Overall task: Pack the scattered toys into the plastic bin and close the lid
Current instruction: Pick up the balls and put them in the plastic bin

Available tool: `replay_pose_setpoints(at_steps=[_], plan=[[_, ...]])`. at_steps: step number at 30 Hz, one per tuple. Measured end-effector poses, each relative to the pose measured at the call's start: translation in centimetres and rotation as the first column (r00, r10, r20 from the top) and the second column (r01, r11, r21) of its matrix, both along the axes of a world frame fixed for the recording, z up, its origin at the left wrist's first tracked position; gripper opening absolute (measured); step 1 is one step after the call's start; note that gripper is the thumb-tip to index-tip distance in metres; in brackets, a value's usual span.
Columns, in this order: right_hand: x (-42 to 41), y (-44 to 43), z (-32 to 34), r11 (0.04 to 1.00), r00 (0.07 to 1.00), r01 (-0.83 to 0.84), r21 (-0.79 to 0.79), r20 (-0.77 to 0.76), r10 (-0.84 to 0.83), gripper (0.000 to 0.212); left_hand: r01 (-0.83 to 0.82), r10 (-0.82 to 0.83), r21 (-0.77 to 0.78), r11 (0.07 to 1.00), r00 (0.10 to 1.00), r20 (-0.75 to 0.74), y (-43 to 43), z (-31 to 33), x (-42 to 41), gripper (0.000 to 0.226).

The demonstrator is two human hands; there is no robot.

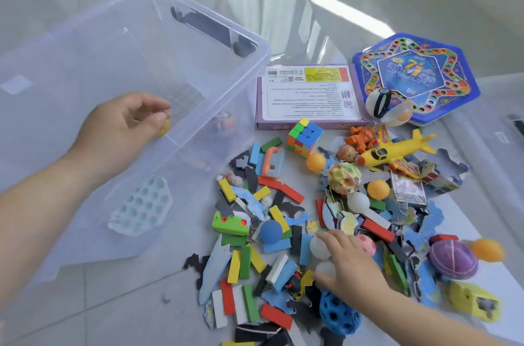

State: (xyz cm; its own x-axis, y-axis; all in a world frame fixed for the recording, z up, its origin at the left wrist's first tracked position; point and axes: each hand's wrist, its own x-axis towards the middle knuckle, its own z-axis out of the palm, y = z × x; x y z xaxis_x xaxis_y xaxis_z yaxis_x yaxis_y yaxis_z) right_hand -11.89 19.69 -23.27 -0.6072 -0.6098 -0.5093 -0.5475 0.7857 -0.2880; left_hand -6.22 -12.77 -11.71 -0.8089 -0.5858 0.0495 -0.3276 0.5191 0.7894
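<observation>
Here, the left hand [122, 130] pinched a small yellow toy [163, 127] over the plastic bin [249, 73], while the right hand [348, 263], half-open, cupped light, smooth, roll-prone white balls [319, 246].

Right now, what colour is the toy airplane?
Yellow, with red trim: toy airplane, head view.

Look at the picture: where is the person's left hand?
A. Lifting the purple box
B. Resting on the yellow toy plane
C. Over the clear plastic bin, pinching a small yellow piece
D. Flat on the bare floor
C: the left hand is above the open bin, fingers pinched on a small yellow piece.
</observation>
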Motion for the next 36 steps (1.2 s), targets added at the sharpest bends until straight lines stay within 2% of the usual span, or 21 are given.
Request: replay_pose_setpoints(at_steps=[3, 6, 9, 11, 12, 13, 14, 16, 18, 21, 24, 26, 29, 33, 36], plan=[[-0.1, -0.8, -0.4, 0.999, 0.999, -0.030, 0.013, -0.025, 0.030, 0.060, 0.148, -0.168, -0.254, 0.956, 0.984, -0.058, 4.3, 2.1, -0.3, 0.011], [-0.5, -1.2, -1.2, 0.998, 0.999, -0.038, 0.049, -0.009, 0.039, 0.048, 0.342, -0.440, -0.503, 0.794, 0.894, -0.087, 8.4, 1.3, -0.8, 0.024], [-0.9, -1.0, -1.7, 1.000, 1.000, -0.014, 0.001, 0.011, 0.014, 0.041, 0.552, -0.593, -0.457, 0.698, 0.802, 0.063, 11.7, -3.1, -0.5, 0.025], [-0.6, -0.2, -2.2, 0.995, 1.000, 0.024, -0.092, 0.009, -0.023, 0.032, 0.702, -0.670, -0.463, 0.541, 0.692, 0.269, 13.3, -7.3, 0.4, 0.025], [-0.3, 0.3, -2.4, 0.983, 0.999, 0.040, -0.178, -0.018, -0.044, 0.027, 0.749, -0.669, -0.477, 0.459, 0.645, 0.369, 13.8, -9.3, 1.0, 0.037], [-0.1, 0.8, -2.6, 0.965, 0.997, 0.052, -0.256, -0.046, -0.066, 0.023, 0.787, -0.654, -0.466, 0.403, 0.604, 0.456, 14.2, -11.2, 1.5, 0.058], [0.0, 1.3, -2.4, 0.953, 0.996, 0.058, -0.297, -0.048, -0.076, 0.023, 0.809, -0.637, -0.454, 0.372, 0.579, 0.510, 14.4, -12.8, 1.9, 0.077], [-0.2, 2.0, -2.0, 0.952, 0.992, 0.002, -0.305, -0.121, -0.041, 0.027, 0.813, -0.633, -0.486, 0.322, 0.567, 0.528, 14.4, -14.5, 1.9, 0.088], [-0.2, 2.7, -1.6, 0.969, 0.985, -0.059, -0.239, -0.172, 0.017, 0.031, 0.809, -0.628, -0.514, 0.287, 0.564, 0.536, 13.9, -14.8, 1.3, 0.077], [-0.3, 3.6, -1.2, 0.988, 0.985, -0.138, -0.063, -0.114, 0.130, 0.048, 0.793, -0.602, -0.527, 0.306, 0.590, 0.538, 13.1, -14.6, 0.3, 0.067], [-0.1, 3.9, -0.9, 0.984, 0.970, -0.174, 0.044, -0.165, 0.179, 0.053, 0.773, -0.606, -0.529, 0.350, 0.617, 0.501, 12.7, -15.1, 0.2, 0.077], [-0.1, 4.3, -1.1, 0.991, 0.984, -0.127, 0.033, -0.124, 0.130, 0.049, 0.766, -0.630, -0.488, 0.419, 0.632, 0.451, 12.4, -15.2, 0.4, 0.087], [-0.1, 4.2, -0.7, 0.983, 0.990, -0.139, 0.117, 0.000, 0.140, 0.047, 0.719, -0.621, -0.440, 0.538, 0.691, 0.369, 12.0, -13.8, 1.0, 0.085], [0.0, 3.3, -0.3, 0.973, 0.988, -0.150, 0.174, -0.010, 0.154, 0.042, 0.580, -0.585, -0.445, 0.682, 0.798, 0.144, 11.2, -9.4, 1.6, 0.046], [0.0, 2.3, 0.9, 0.984, 0.994, -0.108, 0.140, 0.028, 0.105, 0.043, 0.455, -0.509, -0.468, 0.758, 0.860, 0.011, 9.4, -4.9, 2.7, 0.041]])
